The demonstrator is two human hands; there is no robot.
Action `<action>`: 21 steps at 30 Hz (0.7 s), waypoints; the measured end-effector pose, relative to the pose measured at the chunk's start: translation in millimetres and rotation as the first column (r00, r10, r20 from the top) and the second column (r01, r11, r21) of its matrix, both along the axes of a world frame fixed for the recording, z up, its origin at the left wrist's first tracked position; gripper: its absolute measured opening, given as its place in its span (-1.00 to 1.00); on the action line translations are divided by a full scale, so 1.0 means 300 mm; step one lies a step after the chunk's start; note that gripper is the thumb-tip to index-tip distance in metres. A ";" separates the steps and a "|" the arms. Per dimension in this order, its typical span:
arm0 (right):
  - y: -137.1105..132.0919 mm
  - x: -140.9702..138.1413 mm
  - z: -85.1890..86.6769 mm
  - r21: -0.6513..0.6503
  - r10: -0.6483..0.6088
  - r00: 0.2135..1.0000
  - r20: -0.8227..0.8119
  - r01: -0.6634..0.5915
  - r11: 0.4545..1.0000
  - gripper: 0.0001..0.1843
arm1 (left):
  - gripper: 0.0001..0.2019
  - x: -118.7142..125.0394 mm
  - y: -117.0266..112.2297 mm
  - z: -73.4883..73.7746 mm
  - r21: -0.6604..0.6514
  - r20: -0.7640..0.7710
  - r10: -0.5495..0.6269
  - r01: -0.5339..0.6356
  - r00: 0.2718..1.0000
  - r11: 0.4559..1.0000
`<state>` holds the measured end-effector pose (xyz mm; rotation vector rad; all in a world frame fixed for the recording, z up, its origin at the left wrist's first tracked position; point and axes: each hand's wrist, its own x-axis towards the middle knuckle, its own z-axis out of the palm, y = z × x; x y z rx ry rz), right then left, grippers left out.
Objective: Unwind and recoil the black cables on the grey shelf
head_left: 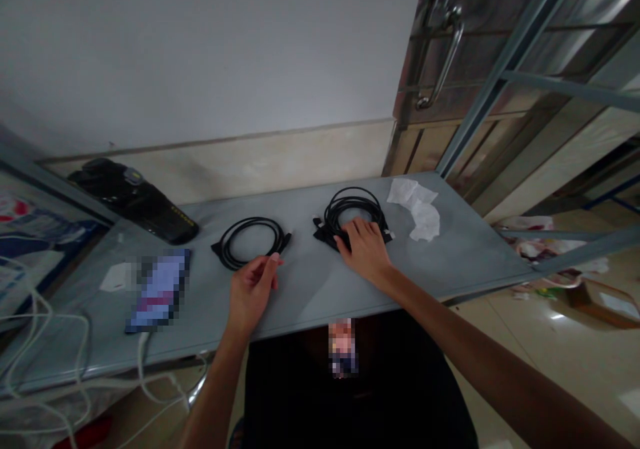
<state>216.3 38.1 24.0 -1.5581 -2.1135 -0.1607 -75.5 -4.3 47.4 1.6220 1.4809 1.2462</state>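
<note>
A coil of black cable [254, 221] lies on the grey shelf top in front of me, its plug end toward the right. At its near edge is my left hand [253, 289], closed loosely with the thumb bent against the curled fingers; whether anything is between them is hidden. Farther right, a thicker bundle of coiled black cables [353, 199] with several connectors lies on the same surface. My right hand [367, 249] is closed over the near side of this bundle, its fingers bent down into the coil and partly covering it.
A black bottle [150, 205] lies at the back left, with a blurred phone-like object [160, 289] and a white tag [114, 277] near it. Crumpled white tissue [420, 209] rests right of the cables. White cords [83, 342] hang at left; metal posts [500, 79] frame the shelf [310, 295].
</note>
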 end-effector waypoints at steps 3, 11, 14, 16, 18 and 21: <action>0.002 0.001 -0.002 0.003 -0.035 0.999 0.012 0.035 0.999 -0.70 | -0.53 -0.004 -0.002 0.000 -0.007 0.012 0.021 -0.021 1.000 1.000; 0.003 0.000 0.002 -0.015 -0.073 0.995 0.070 0.074 0.997 -0.64 | -0.58 0.006 -0.017 0.023 -0.052 -0.019 0.033 -0.034 0.999 0.998; 0.002 -0.001 0.004 -0.021 -0.083 0.994 0.071 0.085 0.996 -0.63 | -0.57 0.007 -0.015 0.027 -0.057 -0.021 0.031 -0.032 0.999 0.998; 0.002 -0.003 0.006 -0.024 -0.089 0.994 0.064 0.091 0.996 -0.62 | -0.55 0.008 -0.010 0.026 -0.060 -0.028 0.024 -0.026 0.999 0.998; 0.005 -0.004 0.016 -0.039 -0.096 0.994 0.053 0.098 0.994 -0.63 | -0.54 0.008 -0.005 0.026 -0.061 -0.037 0.013 -0.015 0.999 0.998; 0.018 -0.002 0.055 -0.109 -0.126 0.991 0.037 0.129 0.986 -0.64 | -0.53 0.011 -0.001 0.027 -0.061 -0.050 -0.003 0.000 0.999 0.998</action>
